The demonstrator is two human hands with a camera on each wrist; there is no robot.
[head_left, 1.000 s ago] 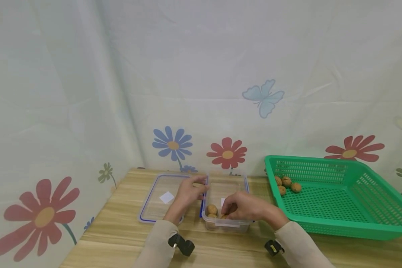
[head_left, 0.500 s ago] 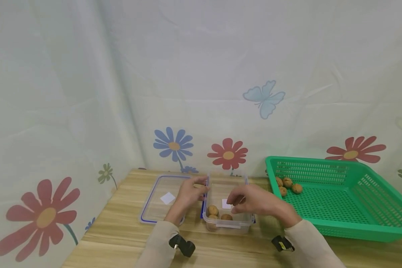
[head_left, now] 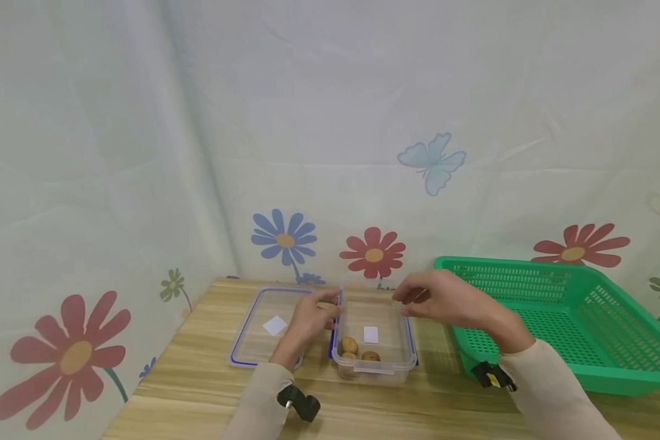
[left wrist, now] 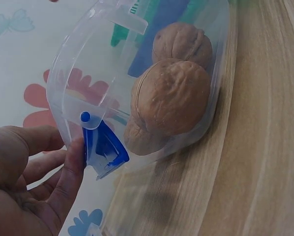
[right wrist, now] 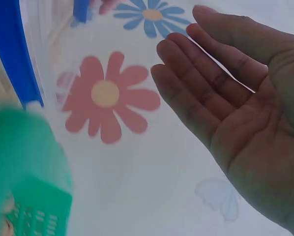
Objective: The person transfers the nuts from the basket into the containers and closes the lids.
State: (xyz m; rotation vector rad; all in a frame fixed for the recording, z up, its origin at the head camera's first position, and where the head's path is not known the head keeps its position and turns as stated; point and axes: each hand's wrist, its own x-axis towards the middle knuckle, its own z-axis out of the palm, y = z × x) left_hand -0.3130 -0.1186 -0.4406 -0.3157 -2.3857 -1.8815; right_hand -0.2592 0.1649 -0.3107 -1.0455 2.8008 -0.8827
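With the clear container (head_left: 374, 368) as the dial's centre, a lid (head_left: 255, 343) lies flat at nine o'clock and a green basket (head_left: 583, 372) stands at three, its left side masked by the right hand (head_left: 445, 300). Three walnuts (head_left: 349, 346) sit inside the container, around six to seven o'clock (blurred brown shapes (right wrist: 7, 219) at the basket may be more). The wood-grain worktop (head_left: 170, 391) meets a flowered sheet (head_left: 319, 122) at twelve. The left hand (head_left: 308, 316) rests slightly parted fingers against the container's nine o'clock latch (left wrist: 105, 150); the right hovers at two, fingers loosely bent, thumb apart.
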